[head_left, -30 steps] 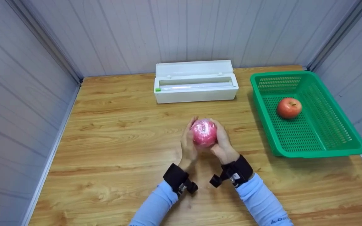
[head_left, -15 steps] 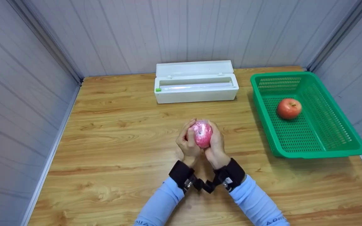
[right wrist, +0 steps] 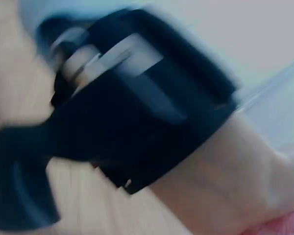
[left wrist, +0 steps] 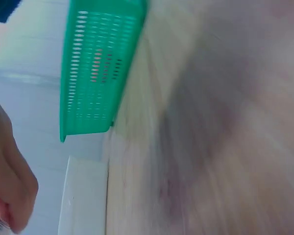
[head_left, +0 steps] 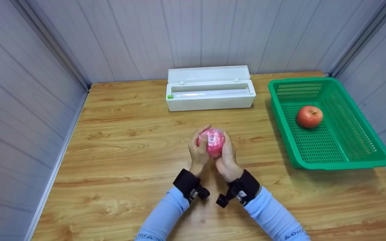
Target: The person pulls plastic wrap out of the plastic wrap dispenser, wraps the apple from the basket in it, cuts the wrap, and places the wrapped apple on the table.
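Note:
A round pink apple (head_left: 214, 142) tightly wrapped in shiny clear film is held above the table between both hands. My left hand (head_left: 198, 154) grips its left side, with fingers curved around the back and the thumb over the top. On the other side, my right hand (head_left: 228, 159) cups it, the fingers bent along its right side. Its underside is hidden by the palms. In the left wrist view, part of a hand (left wrist: 12, 181) with a pink bit of the apple shows at the left edge. The right wrist view is blurred and shows mostly a black wrist strap (right wrist: 152, 103).
Behind the hands stands a white cling film box (head_left: 211, 103), its lid raised, with a film roll and a green slider. To the right, a green basket (head_left: 342, 165) contains a red apple (head_left: 309, 117). Pale panels enclose the wooden table (head_left: 119, 150).
Both hands have shifted slightly left with the wrapped apple, turning it a little. My left thumb has come over its top. The box and basket stay put.

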A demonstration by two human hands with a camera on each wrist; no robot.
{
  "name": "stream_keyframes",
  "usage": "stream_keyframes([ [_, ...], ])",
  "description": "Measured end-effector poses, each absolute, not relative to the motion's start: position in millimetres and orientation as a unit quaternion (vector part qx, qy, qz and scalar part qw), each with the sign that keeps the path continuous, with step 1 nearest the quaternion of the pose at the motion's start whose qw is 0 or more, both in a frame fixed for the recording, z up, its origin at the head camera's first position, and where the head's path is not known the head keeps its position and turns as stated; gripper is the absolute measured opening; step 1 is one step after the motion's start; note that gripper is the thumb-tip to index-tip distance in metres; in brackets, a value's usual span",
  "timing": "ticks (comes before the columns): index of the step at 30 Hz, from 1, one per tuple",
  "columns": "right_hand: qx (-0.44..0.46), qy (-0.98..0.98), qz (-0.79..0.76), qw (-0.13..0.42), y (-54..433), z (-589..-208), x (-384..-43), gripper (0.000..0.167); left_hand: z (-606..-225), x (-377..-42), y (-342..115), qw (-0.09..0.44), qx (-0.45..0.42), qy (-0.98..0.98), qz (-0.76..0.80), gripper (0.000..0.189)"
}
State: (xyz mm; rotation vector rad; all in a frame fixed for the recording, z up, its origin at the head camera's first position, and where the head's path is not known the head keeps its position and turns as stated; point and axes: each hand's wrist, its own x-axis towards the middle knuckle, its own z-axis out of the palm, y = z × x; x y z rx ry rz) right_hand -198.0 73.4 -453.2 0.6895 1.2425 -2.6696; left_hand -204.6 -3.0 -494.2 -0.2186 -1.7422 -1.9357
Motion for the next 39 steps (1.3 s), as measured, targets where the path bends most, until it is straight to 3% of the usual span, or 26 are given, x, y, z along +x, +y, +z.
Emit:
stream_keyframes([
  [5,0.191,0.447,-0.873,0.044,70,-458,-197,0.044,-487,-207,-6,0.255,-0.047,-0.632,-0.731,0.025],
  [12,0.063,0.595,-0.799,-0.061,74,-468,-201,0.043,-482,-209,0,0.168,-0.001,-0.578,-0.798,0.035],
  [15,0.064,0.602,-0.791,-0.095,74,-467,-202,0.04,-484,-211,2,0.144,-0.012,-0.57,-0.809,0.04],
  [18,0.081,0.6,-0.79,-0.095,77,-465,-206,0.037,-485,-213,-2,0.107,-0.053,-0.582,-0.804,0.045],
  [22,0.095,0.575,-0.809,-0.069,87,-464,-210,0.037,-488,-208,-11,0.083,-0.099,-0.661,-0.74,0.056],
  [28,0.083,0.548,-0.831,-0.038,97,-461,-209,0.042,-488,-185,-14,0.106,-0.106,-0.763,-0.629,0.081],
  [31,0.046,0.519,-0.853,0.009,99,-459,-207,0.046,-486,-186,-19,0.106,-0.105,-0.773,-0.616,0.089],
  [36,0.04,0.464,-0.874,0.137,108,-459,-212,0.046,-481,-196,-39,0.025,-0.146,-0.745,-0.65,0.084],
  [39,0.055,0.451,-0.872,0.181,111,-461,-214,0.039,-480,-198,-46,-0.022,-0.161,-0.744,-0.648,0.087],
])
